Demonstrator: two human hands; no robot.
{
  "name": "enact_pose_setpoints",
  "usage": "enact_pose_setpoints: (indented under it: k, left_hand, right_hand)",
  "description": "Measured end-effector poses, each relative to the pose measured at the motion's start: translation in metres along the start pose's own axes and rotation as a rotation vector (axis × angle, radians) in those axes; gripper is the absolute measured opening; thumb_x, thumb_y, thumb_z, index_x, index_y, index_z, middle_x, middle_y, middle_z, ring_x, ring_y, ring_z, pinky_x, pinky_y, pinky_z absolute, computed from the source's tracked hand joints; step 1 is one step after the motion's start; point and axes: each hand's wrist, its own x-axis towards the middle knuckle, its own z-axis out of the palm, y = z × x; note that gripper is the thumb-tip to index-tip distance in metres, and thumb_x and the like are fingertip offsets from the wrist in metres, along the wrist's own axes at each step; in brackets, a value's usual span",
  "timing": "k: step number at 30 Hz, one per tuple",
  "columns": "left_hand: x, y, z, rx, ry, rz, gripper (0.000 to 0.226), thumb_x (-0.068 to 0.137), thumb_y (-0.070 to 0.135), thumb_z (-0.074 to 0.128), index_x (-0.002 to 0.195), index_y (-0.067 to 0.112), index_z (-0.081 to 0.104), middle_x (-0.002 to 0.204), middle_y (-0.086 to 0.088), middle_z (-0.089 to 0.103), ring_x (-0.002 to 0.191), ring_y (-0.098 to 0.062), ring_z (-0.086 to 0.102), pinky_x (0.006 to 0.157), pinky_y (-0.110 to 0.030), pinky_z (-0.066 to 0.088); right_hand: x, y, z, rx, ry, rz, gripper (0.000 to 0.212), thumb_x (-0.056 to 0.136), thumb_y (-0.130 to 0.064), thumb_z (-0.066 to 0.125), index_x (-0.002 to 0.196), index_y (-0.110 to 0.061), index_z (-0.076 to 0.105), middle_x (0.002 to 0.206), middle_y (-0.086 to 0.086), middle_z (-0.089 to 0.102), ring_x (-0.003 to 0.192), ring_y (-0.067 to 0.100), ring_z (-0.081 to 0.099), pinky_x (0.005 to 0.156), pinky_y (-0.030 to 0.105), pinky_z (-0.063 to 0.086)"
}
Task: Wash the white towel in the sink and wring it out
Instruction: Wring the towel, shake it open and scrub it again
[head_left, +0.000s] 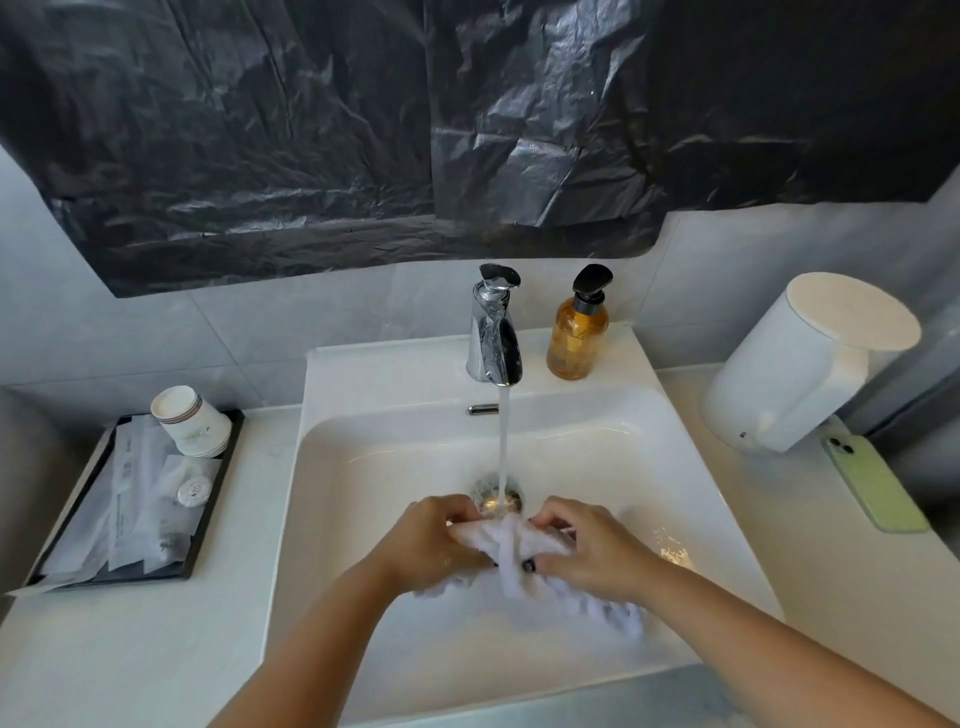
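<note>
The white towel (511, 543) is bunched up over the white sink (363, 467), right under the running water stream (503, 447) from the chrome faucet (493, 338). My left hand (434, 540) grips the towel's left part with curled fingers. My right hand (592, 551) pinches and grips its right part. A wet tail of the towel hangs below my right wrist toward the basin's front. The chrome drain (493, 493) shows just behind the towel, partly hidden by it.
An amber soap bottle (577, 332) stands right of the faucet. A white cylindrical container (810, 364) and a green phone (872, 483) lie on the right counter. A black tray (208, 525) with paper cups (189, 421) and packets sits on the left.
</note>
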Motion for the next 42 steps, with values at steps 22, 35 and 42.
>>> enact_pose_setpoints:
  k: [22, 35, 42]
  left_hand:
    - [-0.045, 0.119, -0.086, -0.366, 0.755, 0.135, 0.044, 0.097, 0.047, 0.055, 0.066, 0.018, 0.043, 0.056, 0.008, 0.037, 0.055, -0.013, 0.037, 0.052, -0.028, 0.040]
    - [-0.085, 0.230, -0.119, 1.204, 0.282, -0.032, 0.045, 0.077, 0.051, 0.077, 0.108, 0.021, 0.065, 0.093, 0.003, 0.057, 0.090, -0.021, 0.053, 0.072, -0.033, 0.049]
    - [-0.098, 0.230, -0.127, 0.681, 0.328, -0.090, 0.023, 0.096, 0.031, 0.058, 0.104, 0.010, 0.065, 0.098, -0.005, 0.065, 0.084, -0.021, 0.053, 0.069, -0.030, 0.040]
  right_hand:
    - [0.010, -0.113, -0.158, 0.292, 0.286, -0.087, 0.016, 0.089, -0.021, 0.069, 0.086, -0.008, 0.059, 0.079, 0.007, 0.063, 0.075, 0.019, 0.061, 0.066, 0.029, 0.041]
    - [-0.021, -0.201, -0.200, -0.878, 0.052, -0.302, 0.054, 0.056, -0.068, 0.079, 0.087, -0.026, 0.064, 0.086, -0.011, 0.062, 0.088, 0.013, 0.059, 0.063, 0.029, 0.048]
    - [-0.034, -0.210, -0.207, -1.234, 0.070, -0.302, 0.029, 0.087, -0.034, 0.062, 0.070, -0.017, 0.046, 0.069, -0.004, 0.045, 0.069, 0.021, 0.048, 0.051, 0.028, 0.033]
